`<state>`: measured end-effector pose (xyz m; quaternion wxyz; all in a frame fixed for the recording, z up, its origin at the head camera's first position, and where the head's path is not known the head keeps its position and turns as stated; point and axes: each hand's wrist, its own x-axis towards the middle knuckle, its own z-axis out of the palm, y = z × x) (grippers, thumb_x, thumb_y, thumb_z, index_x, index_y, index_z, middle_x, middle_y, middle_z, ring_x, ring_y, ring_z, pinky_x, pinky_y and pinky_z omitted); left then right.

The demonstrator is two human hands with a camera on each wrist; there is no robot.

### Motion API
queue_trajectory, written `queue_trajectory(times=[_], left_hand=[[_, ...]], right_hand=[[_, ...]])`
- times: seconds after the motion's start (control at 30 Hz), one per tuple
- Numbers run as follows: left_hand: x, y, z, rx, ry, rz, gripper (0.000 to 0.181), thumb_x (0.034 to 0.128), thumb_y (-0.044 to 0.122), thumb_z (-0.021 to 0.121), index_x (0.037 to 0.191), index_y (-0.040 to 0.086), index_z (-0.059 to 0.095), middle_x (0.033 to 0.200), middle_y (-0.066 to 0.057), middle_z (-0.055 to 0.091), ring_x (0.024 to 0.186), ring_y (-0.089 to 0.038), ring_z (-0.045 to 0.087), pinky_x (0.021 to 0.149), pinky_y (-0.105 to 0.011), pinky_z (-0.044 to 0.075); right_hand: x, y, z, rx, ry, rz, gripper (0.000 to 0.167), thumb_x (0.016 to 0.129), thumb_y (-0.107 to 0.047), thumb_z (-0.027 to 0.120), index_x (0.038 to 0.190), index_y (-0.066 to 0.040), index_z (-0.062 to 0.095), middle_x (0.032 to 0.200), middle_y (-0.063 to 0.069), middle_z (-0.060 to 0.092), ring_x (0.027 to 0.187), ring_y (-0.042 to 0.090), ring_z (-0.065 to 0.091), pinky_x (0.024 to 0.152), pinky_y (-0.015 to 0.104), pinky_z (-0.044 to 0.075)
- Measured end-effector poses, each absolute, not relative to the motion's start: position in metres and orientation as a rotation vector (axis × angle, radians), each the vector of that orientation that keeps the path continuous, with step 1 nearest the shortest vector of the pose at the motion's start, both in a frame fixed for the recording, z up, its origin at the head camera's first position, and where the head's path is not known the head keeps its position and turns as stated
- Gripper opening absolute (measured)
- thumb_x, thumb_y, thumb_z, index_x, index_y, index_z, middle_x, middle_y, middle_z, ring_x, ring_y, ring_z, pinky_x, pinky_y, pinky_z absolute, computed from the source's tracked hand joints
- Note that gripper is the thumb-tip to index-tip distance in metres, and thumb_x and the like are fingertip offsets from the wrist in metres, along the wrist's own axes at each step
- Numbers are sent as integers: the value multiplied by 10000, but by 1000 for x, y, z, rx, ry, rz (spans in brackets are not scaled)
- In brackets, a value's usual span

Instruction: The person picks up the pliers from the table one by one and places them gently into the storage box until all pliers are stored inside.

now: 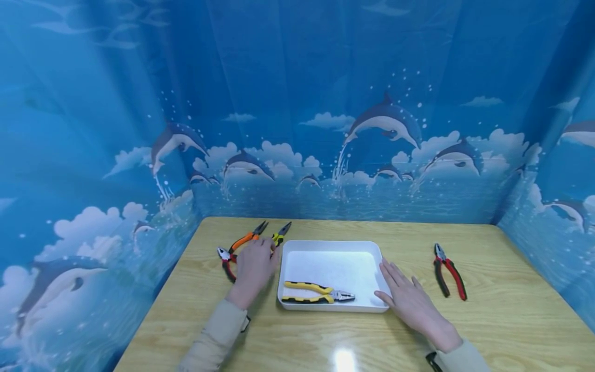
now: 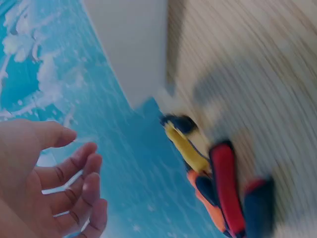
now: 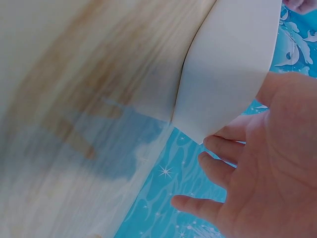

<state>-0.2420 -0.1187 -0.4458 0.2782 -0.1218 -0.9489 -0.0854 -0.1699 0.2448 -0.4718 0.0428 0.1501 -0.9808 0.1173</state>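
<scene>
My left hand [image 1: 254, 264] hovers by the tray's left side, over yellow-black pliers [image 1: 280, 236] that it partly covers. The left wrist view shows that hand [image 2: 59, 186] with loosely bent fingers and nothing in them. Relaxed, spread fingers of my right hand [image 1: 411, 304] touch the right side of the white tray [image 1: 333, 247]; the right wrist view shows this hand [image 3: 262, 158] against the tray wall [image 3: 223, 64]. Inside the tray, near its front, lie yellow-and-black pliers [image 1: 316, 293], jaws to the right.
Orange-handled pliers [image 1: 243, 241] and red-black pliers [image 1: 226, 262] lie left of the tray, around the left hand. Another red-black pair [image 1: 448, 271] lies to the right on the wooden table [image 1: 502, 310]. A blue dolphin curtain [image 1: 297, 103] hangs behind.
</scene>
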Motion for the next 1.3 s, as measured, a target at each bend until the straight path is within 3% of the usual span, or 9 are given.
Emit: queue_trajectory(times=[0.23,0.4,0.57,0.9,1.03,1.23,1.3], left_hand=[[-253,-146,-458,-268,-2625,-199,235,900,262,783,796,102,645,705,-45,563,578,-199,499,443,-307,391],[-256,-158,-466,-245,-2789,-146,195,898,244,780,805,107,677,792,-80,597,712,-257,580,527,-382,494],[-257,-165,-469,-192,-2965,-117,190,912,221,739,777,104,675,867,-126,586,783,-298,584,569,-446,518],[-248,-176,-468,-210,-3018,-130,172,869,106,740,725,34,681,845,-139,566,660,-257,578,525,-419,538],[-242,-186,-468,-229,-3012,-169,159,870,25,727,724,67,679,818,-104,569,604,-221,558,502,-385,521],[-236,-199,-466,-182,-3011,-241,194,892,-41,679,749,88,652,803,-114,616,645,-224,578,543,-373,517],[-234,-203,-464,-155,-3007,-204,70,895,-11,697,840,29,678,873,-175,642,694,-271,604,558,-397,534]], right_hand=[[-170,245,-472,459,-2993,359,703,1030,-396,572,1540,32,349,1599,229,324,1452,449,327,1078,737,288],[-169,245,-472,461,-2992,367,697,1030,-385,577,1539,34,351,1599,229,324,1453,450,325,1076,737,290],[-169,245,-472,465,-2990,366,699,1030,-391,576,1538,34,353,1599,229,324,1454,446,325,1076,738,290],[-168,245,-471,467,-2990,385,694,1031,-379,578,1541,32,347,1601,226,320,1459,446,315,1084,736,280],[-168,245,-471,465,-2997,384,696,1032,-379,576,1542,33,343,1603,227,314,1461,448,310,1083,740,277],[-170,245,-472,466,-2999,370,697,1032,-388,572,1542,30,347,1601,228,320,1457,449,317,1076,740,285],[-170,246,-472,467,-2999,366,698,1032,-389,572,1543,29,347,1601,228,322,1457,448,319,1077,738,288]])
